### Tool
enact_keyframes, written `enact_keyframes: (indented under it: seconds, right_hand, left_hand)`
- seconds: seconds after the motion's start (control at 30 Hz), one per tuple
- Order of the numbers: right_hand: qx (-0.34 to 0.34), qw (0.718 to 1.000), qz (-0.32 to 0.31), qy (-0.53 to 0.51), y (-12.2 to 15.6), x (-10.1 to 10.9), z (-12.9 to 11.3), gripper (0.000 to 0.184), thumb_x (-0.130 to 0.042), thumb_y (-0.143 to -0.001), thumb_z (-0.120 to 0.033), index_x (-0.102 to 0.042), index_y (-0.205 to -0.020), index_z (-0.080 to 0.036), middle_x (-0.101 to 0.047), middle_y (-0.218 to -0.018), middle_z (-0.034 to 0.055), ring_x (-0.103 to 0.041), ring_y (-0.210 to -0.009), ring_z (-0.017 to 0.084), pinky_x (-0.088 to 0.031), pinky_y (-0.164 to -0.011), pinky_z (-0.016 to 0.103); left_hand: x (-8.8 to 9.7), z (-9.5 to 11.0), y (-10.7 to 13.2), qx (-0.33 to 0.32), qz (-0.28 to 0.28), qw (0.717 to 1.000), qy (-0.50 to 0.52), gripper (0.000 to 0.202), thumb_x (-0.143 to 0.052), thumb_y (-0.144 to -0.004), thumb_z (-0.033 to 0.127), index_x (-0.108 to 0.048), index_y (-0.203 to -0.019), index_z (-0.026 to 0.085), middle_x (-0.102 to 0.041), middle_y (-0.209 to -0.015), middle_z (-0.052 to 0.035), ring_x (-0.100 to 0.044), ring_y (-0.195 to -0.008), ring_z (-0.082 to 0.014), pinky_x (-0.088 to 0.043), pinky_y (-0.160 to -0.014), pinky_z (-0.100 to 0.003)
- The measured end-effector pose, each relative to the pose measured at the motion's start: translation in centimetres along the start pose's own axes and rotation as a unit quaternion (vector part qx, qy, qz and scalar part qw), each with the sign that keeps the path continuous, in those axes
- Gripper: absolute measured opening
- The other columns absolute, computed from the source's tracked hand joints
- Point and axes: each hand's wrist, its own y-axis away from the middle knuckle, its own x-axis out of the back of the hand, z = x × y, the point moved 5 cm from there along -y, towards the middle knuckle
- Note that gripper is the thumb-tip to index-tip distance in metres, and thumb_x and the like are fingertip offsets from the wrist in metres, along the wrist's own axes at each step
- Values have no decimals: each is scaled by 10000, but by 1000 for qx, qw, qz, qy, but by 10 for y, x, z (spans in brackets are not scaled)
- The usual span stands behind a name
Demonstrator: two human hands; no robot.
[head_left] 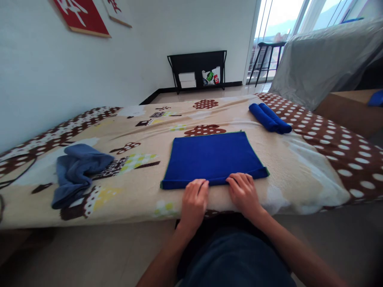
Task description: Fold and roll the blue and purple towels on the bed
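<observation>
A blue towel (pixel 209 155) with green edging lies flat before me, its near edge rolled into a narrow fold. My left hand (pixel 195 199) grips that rolled edge left of its middle, fingers curled over it. To the right along the same edge, my right hand (pixel 243 193) holds the roll in the same way, its fingers bent. The far part of the towel is spread out smooth. Two rolled blue towels (pixel 269 118) rest side by side farther off to the right.
A patterned blanket (pixel 143 131) covers the surface under the towels. At left lies a crumpled grey-blue cloth (pixel 79 171), near a dark cable (pixel 22 173). Beyond stand a black shelf (pixel 197 61) and a stool (pixel 269 48); a plastic-draped piece (pixel 329 56) is at right.
</observation>
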Motion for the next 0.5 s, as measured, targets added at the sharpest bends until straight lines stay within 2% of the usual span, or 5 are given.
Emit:
enact_keyframes:
  seconds: [0.1,0.2,0.3,0.5]
  right_hand:
    - [40,997,-13,-62,2,-10,-21,293,-475,-962,-106,-653,-1187,-168,-687,-1188,82,-591,-1117,209,-404,-1009,385]
    - [79,992,-52,-88,3,-10,-27,368,-452,-990,-145,-581,-1335,-152,-614,-1362,83,-541,-1272,201,-402,-1074,378]
    - [93,989,-92,-74,8,-1,-4,430,-446,-1010,-189,-494,-1436,-166,-536,-1457,64,-476,-1367,190,-379,-1132,394]
    - [48,988,-140,-52,41,31,96,507,-467,-1011,-243,-402,-1514,-250,-479,-1503,21,-438,-1407,199,-385,-1156,435]
  left_hand:
    - [-10,20,4,-45,-21,998,37,387,-476,-947,81,-573,-1318,139,-674,-1278,-119,-596,-1244,-239,-483,-1056,-426]
    - [-12,18,8,-47,-62,997,30,442,-466,-952,106,-517,-1391,111,-607,-1390,-134,-513,-1355,-246,-436,-1117,-457]
    - [-4,-11,18,-37,-101,994,3,493,-468,-965,156,-449,-1457,137,-559,-1448,-110,-479,-1387,-240,-395,-1141,-466]
    - [34,-100,54,26,-125,990,-63,532,-479,-981,255,-391,-1505,219,-525,-1483,-85,-484,-1382,-248,-308,-1170,-506]
